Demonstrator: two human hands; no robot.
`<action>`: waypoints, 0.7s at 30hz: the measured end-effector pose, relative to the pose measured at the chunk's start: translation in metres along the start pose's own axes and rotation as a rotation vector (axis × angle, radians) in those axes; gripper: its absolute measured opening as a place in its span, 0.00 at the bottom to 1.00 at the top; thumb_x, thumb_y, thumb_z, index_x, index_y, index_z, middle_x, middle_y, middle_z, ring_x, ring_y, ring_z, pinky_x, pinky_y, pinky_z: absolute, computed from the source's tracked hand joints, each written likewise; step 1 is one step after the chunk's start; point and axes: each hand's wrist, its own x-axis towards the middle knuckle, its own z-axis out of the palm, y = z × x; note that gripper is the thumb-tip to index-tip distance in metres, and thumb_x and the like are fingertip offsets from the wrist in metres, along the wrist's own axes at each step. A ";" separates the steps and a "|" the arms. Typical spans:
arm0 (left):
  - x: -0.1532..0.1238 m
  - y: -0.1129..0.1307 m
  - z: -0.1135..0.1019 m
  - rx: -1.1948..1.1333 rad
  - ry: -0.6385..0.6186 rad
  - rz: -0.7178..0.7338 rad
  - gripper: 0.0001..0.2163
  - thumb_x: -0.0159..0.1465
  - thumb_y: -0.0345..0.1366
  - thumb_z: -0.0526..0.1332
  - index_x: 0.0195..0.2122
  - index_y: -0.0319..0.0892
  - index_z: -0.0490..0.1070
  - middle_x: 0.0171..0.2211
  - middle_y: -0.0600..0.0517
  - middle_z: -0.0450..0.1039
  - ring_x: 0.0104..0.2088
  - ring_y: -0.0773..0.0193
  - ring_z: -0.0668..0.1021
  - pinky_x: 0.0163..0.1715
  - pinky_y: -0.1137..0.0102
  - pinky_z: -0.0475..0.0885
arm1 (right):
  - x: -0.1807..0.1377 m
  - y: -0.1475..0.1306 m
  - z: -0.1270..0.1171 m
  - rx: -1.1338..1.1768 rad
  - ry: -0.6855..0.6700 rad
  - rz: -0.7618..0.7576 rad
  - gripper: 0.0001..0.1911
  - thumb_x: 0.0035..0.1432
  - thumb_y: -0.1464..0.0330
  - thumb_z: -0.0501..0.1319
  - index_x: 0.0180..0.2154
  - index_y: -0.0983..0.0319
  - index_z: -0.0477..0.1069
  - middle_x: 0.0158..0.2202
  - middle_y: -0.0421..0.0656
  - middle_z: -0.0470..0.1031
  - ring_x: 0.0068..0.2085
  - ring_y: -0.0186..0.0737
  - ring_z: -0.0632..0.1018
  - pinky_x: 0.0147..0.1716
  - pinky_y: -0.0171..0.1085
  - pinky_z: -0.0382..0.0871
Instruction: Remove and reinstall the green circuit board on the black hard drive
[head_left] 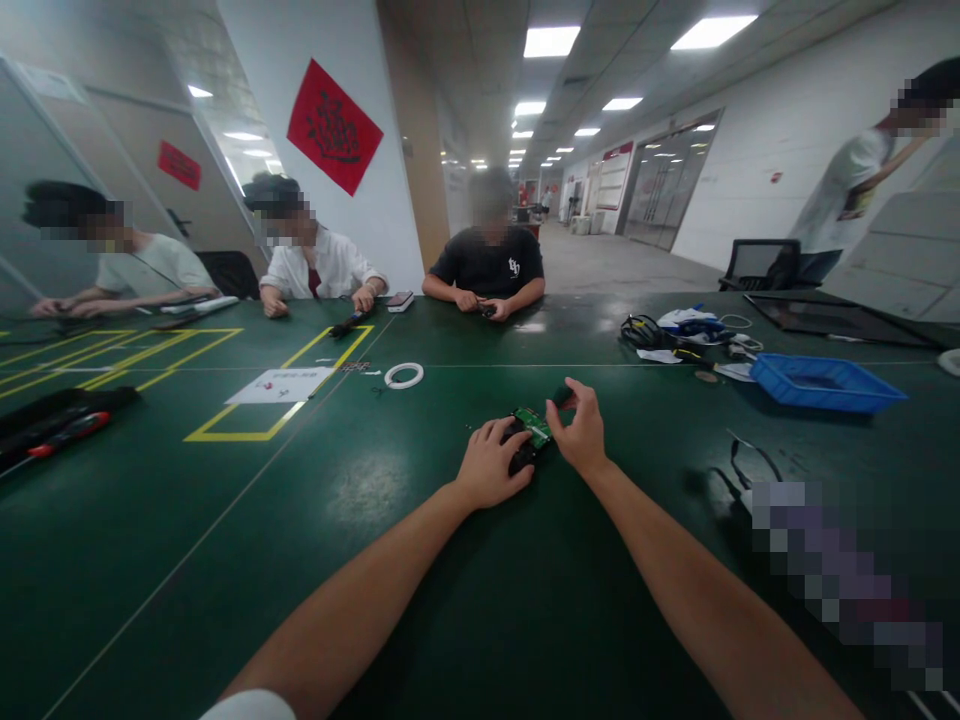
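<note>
while left hand (491, 465) clasps a dark device (520, 461) (mostly hidden), right hand (579, 428) pinches its green board (533, 425)

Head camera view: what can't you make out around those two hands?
Green circuit board: head view, parts too small; left hand and right hand cover its ends.
Dark object beneath it: head view, mostly under the left fingers.
Small dark piece at the right fingers: head view, too small, grip unclear.
Table, lower right: head view, a pixelated patch hides it.

We see a white wall (757, 170) with a red banner (334, 125), ceiling light panels (551, 41), and a long corridor floor (622, 262).
</note>
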 end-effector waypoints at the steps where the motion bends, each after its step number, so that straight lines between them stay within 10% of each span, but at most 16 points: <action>1: 0.000 0.000 0.000 -0.003 0.000 -0.003 0.29 0.61 0.50 0.64 0.63 0.53 0.66 0.67 0.47 0.56 0.65 0.43 0.60 0.61 0.46 0.59 | 0.000 0.000 -0.001 -0.013 0.000 -0.001 0.28 0.64 0.62 0.61 0.63 0.58 0.57 0.47 0.50 0.69 0.37 0.43 0.76 0.39 0.49 0.79; 21: 0.000 0.000 0.001 -0.006 0.005 -0.018 0.28 0.61 0.50 0.64 0.62 0.51 0.66 0.66 0.46 0.57 0.64 0.44 0.61 0.61 0.47 0.59 | 0.000 0.003 0.003 0.065 0.020 -0.021 0.31 0.67 0.64 0.57 0.67 0.61 0.50 0.58 0.57 0.64 0.49 0.49 0.77 0.48 0.53 0.78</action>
